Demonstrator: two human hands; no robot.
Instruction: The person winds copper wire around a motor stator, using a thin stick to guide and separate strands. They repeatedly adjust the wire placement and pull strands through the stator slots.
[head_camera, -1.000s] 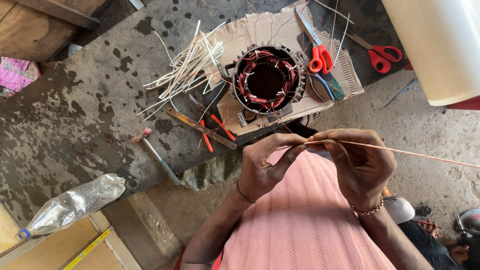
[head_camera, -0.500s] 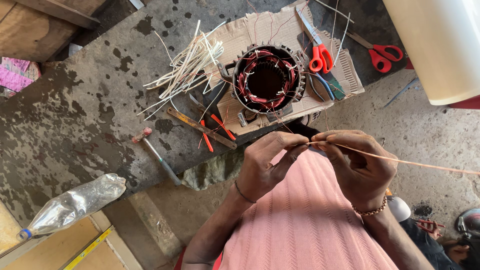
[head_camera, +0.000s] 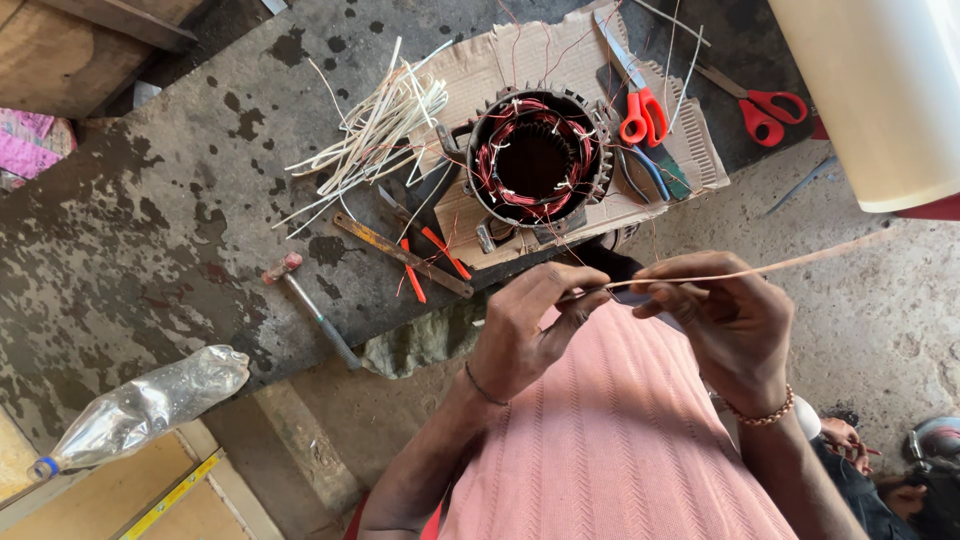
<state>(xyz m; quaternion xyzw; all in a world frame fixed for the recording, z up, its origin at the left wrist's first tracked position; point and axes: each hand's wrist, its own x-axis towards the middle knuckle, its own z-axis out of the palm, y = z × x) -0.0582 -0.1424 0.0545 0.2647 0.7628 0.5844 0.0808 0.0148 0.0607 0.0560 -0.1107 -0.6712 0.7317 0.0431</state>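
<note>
Stained counter (head_camera: 150, 230) behind; left hand (head_camera: 525, 325) and right hand (head_camera: 725, 320) both pinch a thin strip (head_camera: 760, 270) — tugging unevenly could snap it.

Red-handled scissors (head_camera: 642, 112), copper-red motor windings (head_camera: 538, 158) (pale sleeving strips (head_camera: 372, 130)).

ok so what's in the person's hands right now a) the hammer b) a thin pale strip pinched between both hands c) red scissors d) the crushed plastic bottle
b: the left hand and right hand pinch a thin pale strip, while the red scissors, plastic bottle and hammer lie apart from them.
</note>
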